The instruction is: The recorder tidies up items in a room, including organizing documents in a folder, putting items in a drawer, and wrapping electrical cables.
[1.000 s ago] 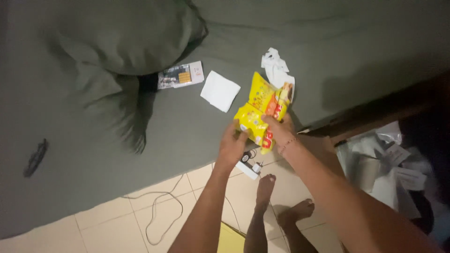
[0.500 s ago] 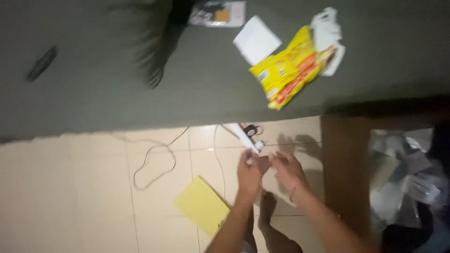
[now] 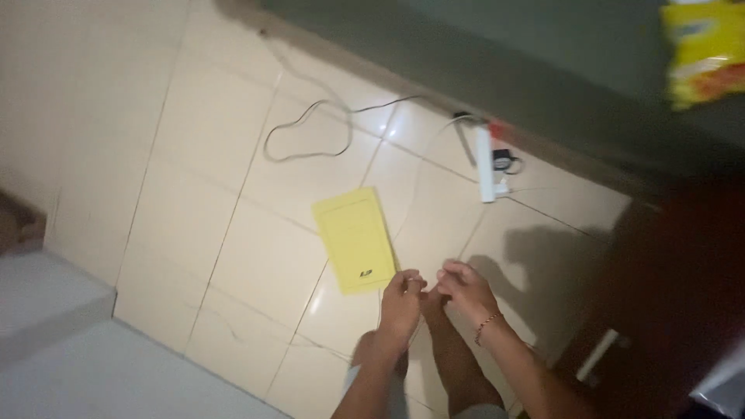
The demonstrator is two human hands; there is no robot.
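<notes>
Hands meet low in the frame, over bare feet and floor tile

Left hand (image 3: 402, 299) and right hand (image 3: 463, 289) now sit fingertip to fingertip at lower centre, fingers curled inward as if pinching something tiny between them; whether anything is actually held is too small and dim to tell. A second ago both were up on the green bed at the yellow snack packet (image 3: 706, 48), which now lies alone at the upper right edge, cut off by the frame. The view has swung down to the tiled floor (image 3: 233, 233), so the handling has moved away from the packet. A yellow booklet (image 3: 357, 239) lies just left of the hands, a white power strip (image 3: 486, 164) with its looping cable (image 3: 310, 132) above. The right side is deep shadow; the feet are partly hidden.
</notes>
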